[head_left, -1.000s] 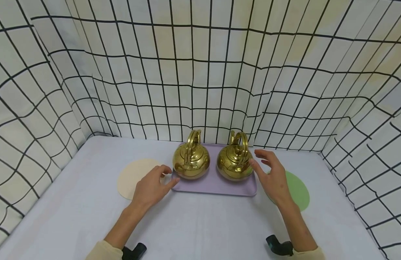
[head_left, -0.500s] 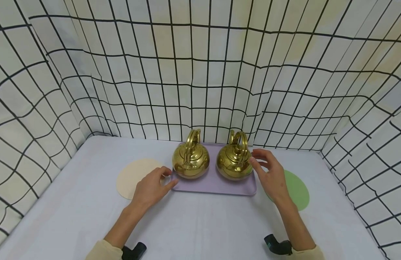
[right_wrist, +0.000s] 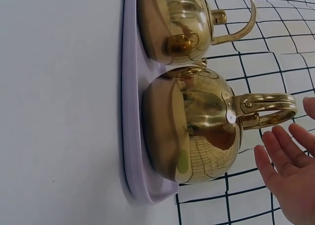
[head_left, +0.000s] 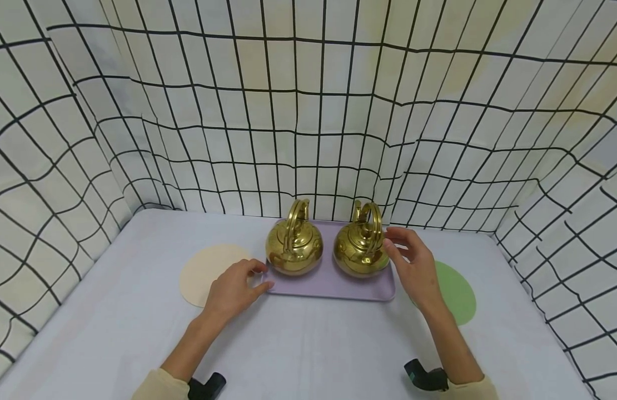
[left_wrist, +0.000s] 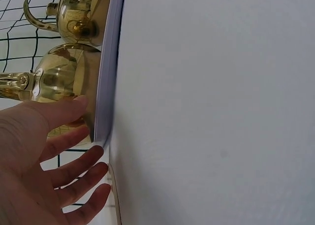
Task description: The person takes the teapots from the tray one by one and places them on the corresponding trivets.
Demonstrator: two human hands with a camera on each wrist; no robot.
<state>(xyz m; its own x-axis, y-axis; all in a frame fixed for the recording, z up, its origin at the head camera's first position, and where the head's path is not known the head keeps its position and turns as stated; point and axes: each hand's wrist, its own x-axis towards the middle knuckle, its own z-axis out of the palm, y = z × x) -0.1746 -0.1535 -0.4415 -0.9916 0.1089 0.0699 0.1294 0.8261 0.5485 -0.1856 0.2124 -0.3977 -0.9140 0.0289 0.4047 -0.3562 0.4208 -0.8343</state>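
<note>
Two shiny brass kettles with tall arched handles stand upright on a lilac tray [head_left: 328, 291]: a left kettle [head_left: 294, 253] and a right kettle [head_left: 359, 255]. My left hand [head_left: 233, 290] is at the tray's left end, thumb and fingers spread apart with nothing gripped. Its fingertips are right at the tray corner, beside the left kettle's body, in the left wrist view. Beside the right kettle is my right hand [head_left: 416, 273], its fingers loosely bent. In the right wrist view that empty hand's fingers [right_wrist: 278, 146] point toward the kettle's handle [right_wrist: 268, 103], with a gap between.
A round cream mat [head_left: 200, 278] lies left of the tray, partly behind the left hand. A green mat [head_left: 456, 291] lies to the right, partly covered by the right arm. Black-gridded white walls [head_left: 308, 111] enclose the white table [head_left: 308, 350] at the back and sides.
The right hand has shifted slightly up and left. The left thumb has drawn slightly back from the tray's front corner. Kettles and tray stay in place.
</note>
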